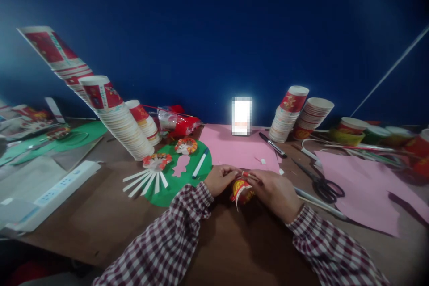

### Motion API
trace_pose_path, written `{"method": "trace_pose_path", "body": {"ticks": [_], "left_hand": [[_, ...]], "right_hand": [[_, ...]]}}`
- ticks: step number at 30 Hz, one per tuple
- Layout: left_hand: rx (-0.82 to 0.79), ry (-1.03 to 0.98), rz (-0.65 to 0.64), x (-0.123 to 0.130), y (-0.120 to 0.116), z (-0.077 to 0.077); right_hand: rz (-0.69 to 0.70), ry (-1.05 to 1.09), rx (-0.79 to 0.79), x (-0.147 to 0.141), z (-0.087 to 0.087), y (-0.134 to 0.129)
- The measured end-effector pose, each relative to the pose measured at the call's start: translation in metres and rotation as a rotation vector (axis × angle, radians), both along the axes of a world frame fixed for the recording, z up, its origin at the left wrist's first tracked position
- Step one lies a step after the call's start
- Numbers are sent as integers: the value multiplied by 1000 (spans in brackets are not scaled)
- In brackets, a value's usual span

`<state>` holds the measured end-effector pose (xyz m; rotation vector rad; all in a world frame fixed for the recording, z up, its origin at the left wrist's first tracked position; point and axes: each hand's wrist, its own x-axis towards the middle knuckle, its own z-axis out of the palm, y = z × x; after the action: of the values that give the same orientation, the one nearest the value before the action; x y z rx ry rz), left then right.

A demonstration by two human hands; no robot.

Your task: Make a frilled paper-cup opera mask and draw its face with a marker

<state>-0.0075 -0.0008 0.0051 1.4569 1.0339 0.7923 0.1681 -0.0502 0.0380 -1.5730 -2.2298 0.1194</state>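
Observation:
A small red and yellow piece of paper cup (241,190), with a curled strip showing white, is between my hands at the front middle of the table. My left hand (220,179) has its fingers closed on the left upper side of the piece. From the right, my right hand (276,190) pinches its upper edge. Part of the piece is hidden under the fingers. Left of my hands, a green paper circle (164,196) bears a pink cutout (181,165), a marker (200,163) and red-orange cup pieces, one with white strips fanned out (145,182).
Tall stacks of paper cups (117,120) lean at the left, with shorter stacks (288,114) at back right. Black scissors (326,187) and pink paper (365,192) lie right. A bright blurred screen (241,116) stands behind pink paper. A power strip (56,192) lies left.

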Motion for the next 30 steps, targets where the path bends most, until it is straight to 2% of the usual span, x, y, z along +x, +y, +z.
{"method": "trace_pose_path", "body": {"ticks": [5,9,12,19,26,30], "left_hand": [[111,-2,-79,0,-3,2],[99,-60,-153,-1,-4,3],[78,-102,-162,0,-5,3],[36,-140,-159,2,-5,0],[88,28,-127,0,-5,3],[66,57,-136,-1,-5,5]], "right_hand": [[6,-81,-17,-4,4,-2],[-7,-107,-29,-6,6,-3],[-8,-89,-26,-7,5,-2],[-18,64,-74,-4,-3,0],[77,246,8,-5,-4,1],[67,295,12,-4,-6,1]]}}
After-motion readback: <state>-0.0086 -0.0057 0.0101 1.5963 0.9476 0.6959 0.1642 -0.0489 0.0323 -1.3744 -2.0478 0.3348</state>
